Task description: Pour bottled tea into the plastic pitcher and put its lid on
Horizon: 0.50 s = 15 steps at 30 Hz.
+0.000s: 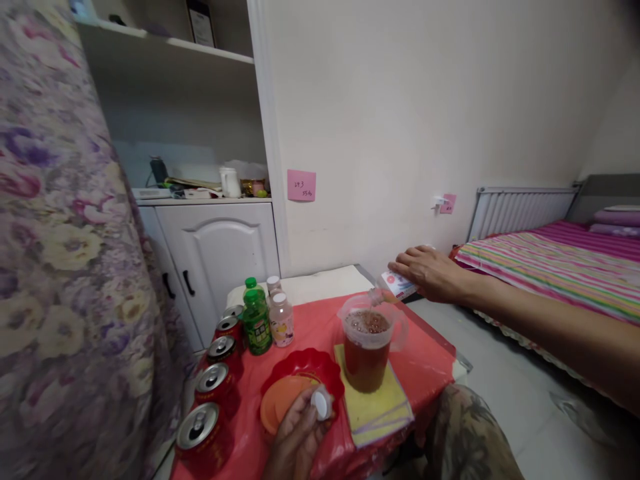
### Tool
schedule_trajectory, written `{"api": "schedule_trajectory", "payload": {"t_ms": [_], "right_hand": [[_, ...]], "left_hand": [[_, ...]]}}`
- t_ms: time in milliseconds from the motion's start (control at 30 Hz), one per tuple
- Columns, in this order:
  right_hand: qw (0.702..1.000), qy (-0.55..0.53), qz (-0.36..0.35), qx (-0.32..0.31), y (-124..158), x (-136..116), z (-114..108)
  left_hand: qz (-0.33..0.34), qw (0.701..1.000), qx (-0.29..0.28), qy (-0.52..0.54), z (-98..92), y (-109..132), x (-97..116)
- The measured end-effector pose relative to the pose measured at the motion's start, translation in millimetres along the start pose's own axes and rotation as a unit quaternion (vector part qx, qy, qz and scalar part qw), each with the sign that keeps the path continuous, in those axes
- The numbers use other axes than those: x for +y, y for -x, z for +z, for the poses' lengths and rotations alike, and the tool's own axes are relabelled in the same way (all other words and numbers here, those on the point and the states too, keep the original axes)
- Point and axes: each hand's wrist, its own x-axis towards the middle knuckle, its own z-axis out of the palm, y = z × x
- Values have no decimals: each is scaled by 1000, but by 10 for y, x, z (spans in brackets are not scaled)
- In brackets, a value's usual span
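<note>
My right hand point(425, 270) is wrapped round a small drink bottle point(399, 284) with a printed label. The bottle is tilted, its clear neck over the rim of a plastic pitcher point(367, 370). Reddish-brown liquid with bubbles on top nearly fills the pitcher, which stands on folded yellow cloths point(375, 413). Low at the front, my left hand point(299, 430) pinches a white bottle cap point(321, 405) between thumb and fingers. Beneath that hand lies a red scalloped dish point(305, 360) with an orange round lid point(285, 397) in it.
Several red cans point(215, 387) line the table's left edge. Behind them stand green-capped bottles point(257, 323) and white-capped bottles point(281, 321). A red cover point(320, 320) lies over the table. My knee point(470, 433) is close at the right; a bed point(550, 267) lies beyond.
</note>
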Motion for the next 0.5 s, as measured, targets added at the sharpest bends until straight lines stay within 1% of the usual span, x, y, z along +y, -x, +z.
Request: {"api": "schedule_trajectory", "payload": {"t_ms": [300, 500], "right_hand": [[999, 18, -44, -1, -119, -32, -42], [996, 46, -77, 3, -213, -95, -109]], "left_hand": [[0, 1000, -9, 10, -16, -19, -35], [-2, 1000, -2, 13, -28, -56, -50]]}}
